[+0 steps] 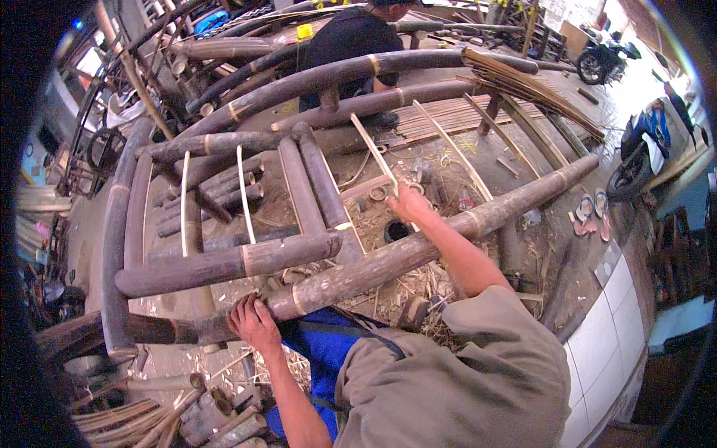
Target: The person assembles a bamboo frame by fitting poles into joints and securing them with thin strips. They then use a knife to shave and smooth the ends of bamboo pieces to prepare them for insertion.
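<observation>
A large bamboo frame lies before me, with a thick dark bamboo pole [358, 272] along its near side. My left hand [256, 325] grips this pole near its left part, fingers bent over it. Reaching across the pole, my right hand [409, 205] is closed around the near end of a thin pale bamboo slat [371, 149]. That slat slants away toward the far pole [418, 93]. A second pale slat [452, 149] spans the frame to its right. At the left, a smaller bamboo section [202, 265] holds two thin slats and thicker crosspieces.
A person [347, 45] in dark clothes crouches beyond the frame. A bundle of split strips [523, 86] rests on its far right. Cut bamboo lengths [216, 414] lie at lower left, with shavings below. Sandals [590, 213] and motorbikes [597, 63] stand at right.
</observation>
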The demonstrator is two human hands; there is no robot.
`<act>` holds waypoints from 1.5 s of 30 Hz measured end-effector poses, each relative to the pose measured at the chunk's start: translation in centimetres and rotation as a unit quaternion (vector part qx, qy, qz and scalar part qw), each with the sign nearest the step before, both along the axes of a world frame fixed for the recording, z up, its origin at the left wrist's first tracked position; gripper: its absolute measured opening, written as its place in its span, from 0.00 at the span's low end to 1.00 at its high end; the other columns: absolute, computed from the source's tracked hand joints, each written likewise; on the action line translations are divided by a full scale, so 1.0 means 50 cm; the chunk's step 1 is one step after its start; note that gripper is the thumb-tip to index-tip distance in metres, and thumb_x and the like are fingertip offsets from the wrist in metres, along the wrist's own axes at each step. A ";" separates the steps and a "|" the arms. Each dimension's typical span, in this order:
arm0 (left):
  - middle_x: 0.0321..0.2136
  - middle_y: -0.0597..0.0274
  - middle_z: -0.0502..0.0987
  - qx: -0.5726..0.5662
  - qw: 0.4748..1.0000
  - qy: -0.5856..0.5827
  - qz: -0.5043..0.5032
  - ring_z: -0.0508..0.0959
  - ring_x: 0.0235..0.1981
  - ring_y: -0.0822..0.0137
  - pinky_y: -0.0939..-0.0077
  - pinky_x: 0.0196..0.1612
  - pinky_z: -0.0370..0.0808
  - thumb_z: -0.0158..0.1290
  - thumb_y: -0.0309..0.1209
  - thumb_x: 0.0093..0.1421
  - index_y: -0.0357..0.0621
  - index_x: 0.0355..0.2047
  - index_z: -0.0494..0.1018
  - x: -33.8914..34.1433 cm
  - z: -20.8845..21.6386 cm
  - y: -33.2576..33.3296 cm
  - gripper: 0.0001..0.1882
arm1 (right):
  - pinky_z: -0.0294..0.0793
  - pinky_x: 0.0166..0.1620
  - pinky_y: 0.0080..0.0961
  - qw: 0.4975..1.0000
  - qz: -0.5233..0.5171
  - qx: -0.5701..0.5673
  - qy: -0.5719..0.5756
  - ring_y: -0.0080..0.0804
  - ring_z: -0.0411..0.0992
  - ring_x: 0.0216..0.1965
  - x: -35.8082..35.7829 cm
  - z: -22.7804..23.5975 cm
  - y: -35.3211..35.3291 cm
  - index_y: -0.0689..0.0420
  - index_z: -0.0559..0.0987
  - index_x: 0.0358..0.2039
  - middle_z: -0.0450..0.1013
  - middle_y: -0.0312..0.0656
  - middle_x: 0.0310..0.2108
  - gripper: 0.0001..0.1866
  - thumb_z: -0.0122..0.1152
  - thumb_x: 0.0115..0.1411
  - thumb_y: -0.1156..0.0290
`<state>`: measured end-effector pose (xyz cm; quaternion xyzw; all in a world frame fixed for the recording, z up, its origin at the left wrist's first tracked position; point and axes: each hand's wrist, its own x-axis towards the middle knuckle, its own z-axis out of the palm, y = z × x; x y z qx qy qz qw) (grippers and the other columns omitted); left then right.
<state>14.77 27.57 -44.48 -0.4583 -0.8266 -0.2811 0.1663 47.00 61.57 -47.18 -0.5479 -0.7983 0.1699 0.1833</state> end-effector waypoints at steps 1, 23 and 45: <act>0.47 0.57 0.79 -0.001 1.000 -0.006 -0.006 0.73 0.55 0.53 0.50 0.66 0.57 0.43 0.42 0.69 0.43 0.45 0.80 0.002 0.002 0.001 0.20 | 0.78 0.35 0.51 0.997 -0.012 -0.067 0.023 0.56 0.79 0.25 0.004 0.001 0.007 0.70 0.68 0.43 0.77 0.61 0.24 0.26 0.59 0.63 0.56; 0.42 0.39 0.81 -0.177 0.966 -0.173 0.069 0.78 0.46 0.38 0.51 0.51 0.73 0.55 0.55 0.62 0.37 0.42 0.82 -0.063 0.063 0.056 0.30 | 0.77 0.40 0.54 0.996 -0.021 -0.069 0.051 0.64 0.78 0.36 0.001 0.029 -0.018 0.70 0.72 0.44 0.77 0.67 0.33 0.27 0.59 0.62 0.53; 0.46 0.40 0.80 -0.303 0.933 -0.187 0.054 0.78 0.52 0.41 0.53 0.56 0.71 0.54 0.67 0.55 0.40 0.46 0.82 -0.075 0.083 0.084 0.40 | 0.77 0.43 0.54 0.998 -0.022 -0.035 0.049 0.66 0.78 0.37 -0.003 0.013 -0.004 0.71 0.72 0.43 0.77 0.68 0.32 0.28 0.59 0.60 0.53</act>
